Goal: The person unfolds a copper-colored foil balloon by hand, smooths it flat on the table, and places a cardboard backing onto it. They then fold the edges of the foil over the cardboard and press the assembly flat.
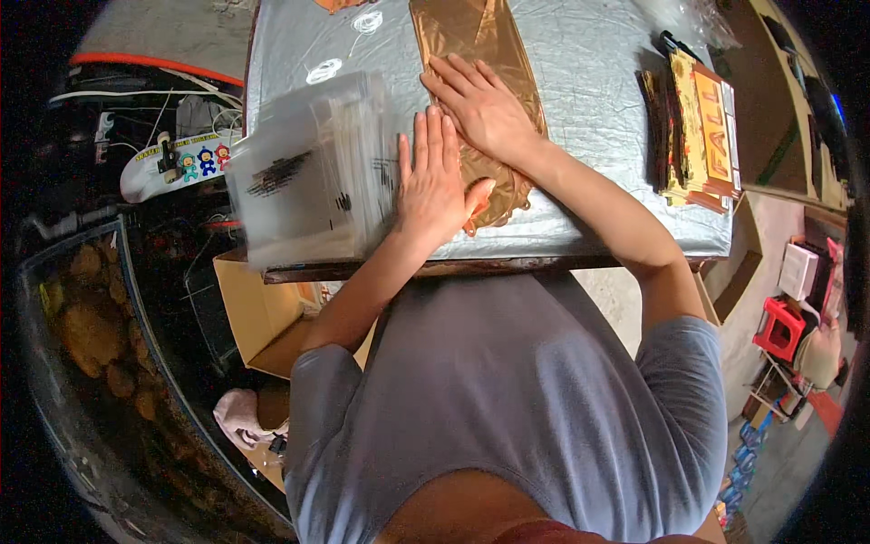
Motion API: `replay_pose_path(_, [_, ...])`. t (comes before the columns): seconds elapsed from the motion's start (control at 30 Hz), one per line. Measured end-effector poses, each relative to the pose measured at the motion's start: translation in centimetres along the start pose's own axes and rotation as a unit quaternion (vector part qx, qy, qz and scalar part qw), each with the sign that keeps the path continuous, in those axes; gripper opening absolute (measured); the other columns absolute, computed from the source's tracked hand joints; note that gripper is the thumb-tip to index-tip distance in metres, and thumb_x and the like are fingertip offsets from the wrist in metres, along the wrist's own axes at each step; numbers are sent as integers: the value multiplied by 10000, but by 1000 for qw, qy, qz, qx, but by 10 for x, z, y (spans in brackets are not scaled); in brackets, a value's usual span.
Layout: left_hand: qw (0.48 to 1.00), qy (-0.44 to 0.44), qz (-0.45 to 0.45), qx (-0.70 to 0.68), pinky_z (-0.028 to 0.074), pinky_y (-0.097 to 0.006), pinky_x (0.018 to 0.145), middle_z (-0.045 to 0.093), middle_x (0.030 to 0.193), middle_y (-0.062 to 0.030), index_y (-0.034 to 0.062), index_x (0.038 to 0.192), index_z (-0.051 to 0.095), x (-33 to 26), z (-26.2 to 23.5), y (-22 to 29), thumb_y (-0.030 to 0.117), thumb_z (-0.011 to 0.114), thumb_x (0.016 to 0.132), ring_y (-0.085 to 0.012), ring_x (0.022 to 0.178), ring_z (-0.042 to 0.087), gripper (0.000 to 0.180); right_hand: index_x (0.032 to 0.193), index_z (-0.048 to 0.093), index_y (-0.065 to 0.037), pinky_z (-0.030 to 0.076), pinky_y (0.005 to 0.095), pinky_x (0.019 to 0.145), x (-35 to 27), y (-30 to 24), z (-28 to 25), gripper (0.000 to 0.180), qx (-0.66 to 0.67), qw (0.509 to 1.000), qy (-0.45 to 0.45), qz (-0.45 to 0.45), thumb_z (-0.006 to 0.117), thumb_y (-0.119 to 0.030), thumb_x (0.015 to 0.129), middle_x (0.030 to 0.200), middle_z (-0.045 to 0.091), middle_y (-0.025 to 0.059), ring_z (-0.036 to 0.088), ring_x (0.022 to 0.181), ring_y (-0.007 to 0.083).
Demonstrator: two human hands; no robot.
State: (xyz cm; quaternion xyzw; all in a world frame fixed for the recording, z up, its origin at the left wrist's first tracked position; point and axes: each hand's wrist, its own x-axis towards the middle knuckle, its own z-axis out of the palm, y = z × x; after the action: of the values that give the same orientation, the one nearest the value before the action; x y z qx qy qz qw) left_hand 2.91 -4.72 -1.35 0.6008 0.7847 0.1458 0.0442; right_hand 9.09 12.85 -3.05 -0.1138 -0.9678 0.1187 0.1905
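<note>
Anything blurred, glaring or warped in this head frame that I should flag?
Head view: the stack of clear bags is smeared by motion blur; the left hand and right hand on the copper foil sheet are sharp; soft glare on the silver table cover; fisheye bends the table edge, and the corners go black.

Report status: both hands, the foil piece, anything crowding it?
Left hand and right hand flat, open, pressing the bronze foil piece. Foil flat on the table. Clear bag stack beside left hand.
</note>
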Motion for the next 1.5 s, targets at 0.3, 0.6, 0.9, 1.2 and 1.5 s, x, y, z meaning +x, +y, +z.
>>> replay_pose_path(0.3, [989, 124, 75, -32, 303, -599, 1178, 612, 1324, -76, 93, 1299, 681, 16, -57, -29, 228, 702, 938, -270, 1215, 593, 387, 1302, 685, -33, 481, 331, 1071, -6, 49, -86, 317, 363, 925, 19, 106, 547, -210, 1078, 1337, 686, 122, 647, 1235, 219])
replay_pose_path(0.6, [934, 98, 331, 93, 365, -571, 1181, 679, 1180, 5, 94, 1157, 740, 14, -52, -50, 140, 660, 843, -152, 1086, 642, 328, 1303, 657, -32, 504, 327, 1034, -89, 65, -116, 289, 488, 803, -32, 340, 596, -175, 1060, 1253, 687, 58, 634, 1170, 156])
replay_pose_path(0.9, [903, 101, 394, 141, 379, -547, 1194, 677, 1127, 6, 83, 1163, 752, 28, -47, -62, 160, 663, 867, -145, 1066, 647, 318, 1446, 542, -28, 494, 414, 1096, -71, 59, -99, 425, 553, 749, 32, 363, 582, -160, 1044, 1431, 554, 83, 508, 1353, 202])
replay_pose_path(1.2, [892, 33, 428, 143, 360, -527, 1215, 684, 1186, 10, 95, 1218, 720, 36, -55, -68, 134, 649, 883, -136, 1148, 643, 345, 1450, 512, 5, 570, 404, 1019, -55, 59, -99, 452, 574, 707, -2, 413, 569, -187, 1044, 1360, 590, 101, 610, 1244, 218])
replay_pose_path(1.5, [890, 42, 437, 126, 329, -503, 1230, 691, 1240, -11, 138, 1212, 713, 48, -52, -73, 163, 625, 916, -165, 1195, 623, 310, 1519, 500, -107, 530, 350, 986, -77, 56, -97, 655, 511, 823, -77, 236, 521, 150, 917, 1351, 633, 90, 639, 1178, 213])
